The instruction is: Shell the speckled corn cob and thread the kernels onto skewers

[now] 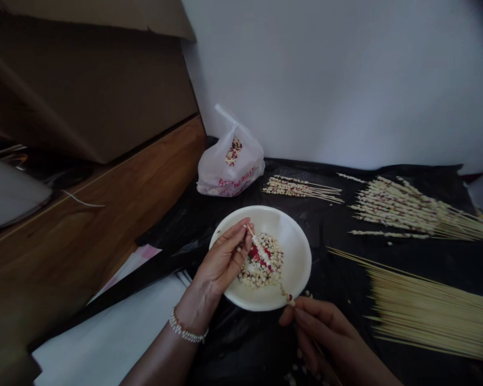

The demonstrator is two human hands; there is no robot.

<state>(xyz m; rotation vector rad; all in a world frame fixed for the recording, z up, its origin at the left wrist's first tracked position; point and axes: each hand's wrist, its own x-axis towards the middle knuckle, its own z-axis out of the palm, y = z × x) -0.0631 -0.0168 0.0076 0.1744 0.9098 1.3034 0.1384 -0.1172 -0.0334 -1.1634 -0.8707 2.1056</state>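
A white bowl (pixel 301 257) holds many small pale kernel-like pieces (pixel 257 276), some with dark red parts. A thin skewer (pixel 261 251) threaded with such pieces slants over the bowl. My left hand (pixel 225 257), wearing a beaded bracelet (pixel 186 328), is over the bowl's left side and pinches the skewer's upper tip. Below the bowl's right rim, my right hand (pixel 326 327) is closed around the skewer's lower part, near a few threaded pieces. Part of the skewer's middle is hard to make out against the pieces behind it.
On the black plastic sheet (pixel 322 225) lie a bundle of bare sticks (pixel 434 311), a large pile of threaded skewers (pixel 402 206) and a smaller group (pixel 290 186). A tied white bag (pixel 233 166) stands behind the bowl. A cardboard box (pixel 104 80) is at left, white sheets (pixel 116 332) below.
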